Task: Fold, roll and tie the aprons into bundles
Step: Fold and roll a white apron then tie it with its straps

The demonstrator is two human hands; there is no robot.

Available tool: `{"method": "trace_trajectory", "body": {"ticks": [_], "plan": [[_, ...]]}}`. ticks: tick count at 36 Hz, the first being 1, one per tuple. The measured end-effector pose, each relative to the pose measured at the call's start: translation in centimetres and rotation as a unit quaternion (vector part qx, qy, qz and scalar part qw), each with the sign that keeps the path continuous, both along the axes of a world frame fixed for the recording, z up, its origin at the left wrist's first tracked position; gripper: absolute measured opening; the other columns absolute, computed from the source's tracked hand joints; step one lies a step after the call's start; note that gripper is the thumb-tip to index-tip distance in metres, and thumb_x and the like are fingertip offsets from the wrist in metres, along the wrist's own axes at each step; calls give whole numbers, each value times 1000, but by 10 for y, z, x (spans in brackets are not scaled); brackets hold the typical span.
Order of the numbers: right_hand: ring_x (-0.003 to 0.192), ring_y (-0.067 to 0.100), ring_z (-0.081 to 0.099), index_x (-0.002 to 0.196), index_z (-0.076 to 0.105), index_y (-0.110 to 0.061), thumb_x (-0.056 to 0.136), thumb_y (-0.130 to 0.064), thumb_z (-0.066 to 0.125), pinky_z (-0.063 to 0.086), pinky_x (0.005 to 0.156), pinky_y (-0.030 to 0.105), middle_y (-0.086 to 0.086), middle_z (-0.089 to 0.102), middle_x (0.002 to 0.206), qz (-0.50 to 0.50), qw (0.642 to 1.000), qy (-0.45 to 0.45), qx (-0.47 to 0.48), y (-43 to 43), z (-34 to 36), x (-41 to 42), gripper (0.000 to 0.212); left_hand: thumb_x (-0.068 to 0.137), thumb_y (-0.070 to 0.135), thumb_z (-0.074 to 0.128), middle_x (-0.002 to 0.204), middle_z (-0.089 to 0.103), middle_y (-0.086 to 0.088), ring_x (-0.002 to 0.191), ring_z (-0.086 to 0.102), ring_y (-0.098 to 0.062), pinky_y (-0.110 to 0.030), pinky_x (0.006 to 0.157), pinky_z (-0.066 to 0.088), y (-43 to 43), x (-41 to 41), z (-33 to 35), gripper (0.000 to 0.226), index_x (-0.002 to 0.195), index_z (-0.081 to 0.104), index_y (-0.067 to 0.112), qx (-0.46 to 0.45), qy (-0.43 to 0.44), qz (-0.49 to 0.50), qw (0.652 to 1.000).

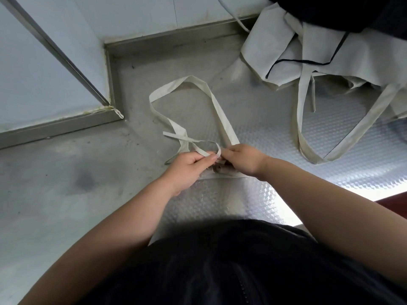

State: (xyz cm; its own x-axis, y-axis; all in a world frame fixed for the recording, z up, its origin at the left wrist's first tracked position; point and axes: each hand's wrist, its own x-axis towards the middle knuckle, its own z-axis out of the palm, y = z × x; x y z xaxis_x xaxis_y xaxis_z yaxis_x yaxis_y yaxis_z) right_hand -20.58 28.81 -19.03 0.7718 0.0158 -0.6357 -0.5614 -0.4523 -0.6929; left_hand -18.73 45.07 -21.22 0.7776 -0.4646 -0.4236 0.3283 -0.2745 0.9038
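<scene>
Obstructions: apron (222, 176) under work lies almost wholly beneath the two hands. Only a pale edge shows below the knuckles. A brownish patch between the hands cannot be identified.
Cut off: apron pile (312, 51) and the dark cloth (363, 12) lying over it both run out of frame at the far right. The number of aprons in the pile cannot be told.
Neck loop (220, 111): one, wide and cream, lying flat in an open ring on the steel table (66, 194) beyond the hands.
Tie strap (200, 151): one seen, narrow. It crosses the left leg of the neck loop and bends back between the hands. Its free end lies to the left.
Left hand (189, 167): fingers curled, thumb and forefinger pinching the tie strap.
Right hand (242, 159): knuckles up, fingers curled down at the foot of the neck loop, grasping the apron there. Fingertips are out of sight.
Position of apron: mid-table, directly in front of the person, well apart from the apron pile.
Pile straps: one long loop (372, 111) trailing onto the embossed part of the table, and one short tie end (312, 95) hanging beside it.
Count: two hands, one apron in work, one pile, one dark cloth.
</scene>
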Motion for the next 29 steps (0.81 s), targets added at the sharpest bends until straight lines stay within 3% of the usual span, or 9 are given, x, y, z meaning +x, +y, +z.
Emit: {"method": "trace_trajectory", "body": {"ticks": [3, 6, 9, 11, 15, 20, 23, 26, 29], "plan": [[62, 11, 46, 68, 59, -15, 87, -60, 49, 36, 57, 21, -3, 52, 66, 16, 999, 16, -30, 0, 3, 4, 50, 95, 25, 52, 106, 68, 11, 108, 59, -3, -19, 95, 44, 3, 5, 0, 16, 95, 67, 30, 29, 1, -44, 999], [63, 3, 47, 64, 61, -23, 78, -62, 61, 33, 56, 18, -9, 53, 66, 60, 997, 18, -41, -2, 6, 6, 42, 95, 24, 54, 107, 69, 8, 111, 60, -13, -29, 101, 44, 4, 9, -1, 18, 92, 67, 36, 59, 13, -53, 997], [57, 9, 40, 57, 46, -17, 75, -50, 72, 29, 55, 22, -6, 43, 60, 121, 989, 4, -81, -5, 8, 5, 46, 95, 23, 55, 104, 70, 4, 101, 63, -10, -25, 93, 46, 5, 10, -1, 18, 98, 72, 21, 52, 26, -62, 996], [58, 15, 36, 57, 39, -15, 77, -47, 71, 28, 57, 28, 0, 38, 59, 143, 982, -19, -120, -4, 4, 3, 49, 91, 19, 59, 91, 69, -2, 86, 63, -6, -21, 84, 47, 5, 10, 0, 18, 86, 73, 9, 37, 18, -11, 999], [60, 18, 43, 59, 51, -12, 90, -38, 56, 34, 59, 30, 2, 45, 57, 82, 986, -55, -138, 5, -3, 0, 41, 90, 11, 59, 94, 72, 6, 95, 65, -1, -14, 87, 46, 2, 7, -2, 18, 79, 70, 4, -12, 31, 32, 999], [72, 17, 43, 82, 63, -7, 86, -20, 59, 31, 66, 28, 7, 51, 74, -31, 997, 6, 68, 4, -1, 2, 15, 92, 6, 55, 97, 70, 11, 96, 63, 6, -7, 85, 45, -1, 4, 0, 15, 91, 70, 6, -68, 62, 49, 994], [76, 17, 49, 96, 66, -4, 78, -25, 64, 34, 66, 26, 9, 57, 85, -109, 970, 44, 211, 1, -3, 4, 27, 88, 1, 58, 95, 68, 10, 89, 64, 8, -6, 81, 46, 1, 4, 0, 14, 93, 69, 6, -66, 62, 50, 995], [62, 11, 57, 74, 57, -9, 89, -17, 59, 47, 60, 19, 4, 60, 70, -165, 941, 31, 293, 0, -5, 3, 17, 85, -2, 60, 95, 67, 12, 87, 64, 7, -8, 85, 46, -1, -1, 2, 23, 107, 66, 2, -67, 47, 51, 995], [58, 11, 62, 70, 55, -7, 90, -7, 56, 52, 56, 18, 1, 65, 61, -205, 921, 4, 331, -2, -8, -5, 20, 85, 0, 61, 107, 63, 11, 92, 63, 5, -12, 87, 48, 0, -6, 1, 21, 101, 68, 10, -80, 33, 87, 992]]}}
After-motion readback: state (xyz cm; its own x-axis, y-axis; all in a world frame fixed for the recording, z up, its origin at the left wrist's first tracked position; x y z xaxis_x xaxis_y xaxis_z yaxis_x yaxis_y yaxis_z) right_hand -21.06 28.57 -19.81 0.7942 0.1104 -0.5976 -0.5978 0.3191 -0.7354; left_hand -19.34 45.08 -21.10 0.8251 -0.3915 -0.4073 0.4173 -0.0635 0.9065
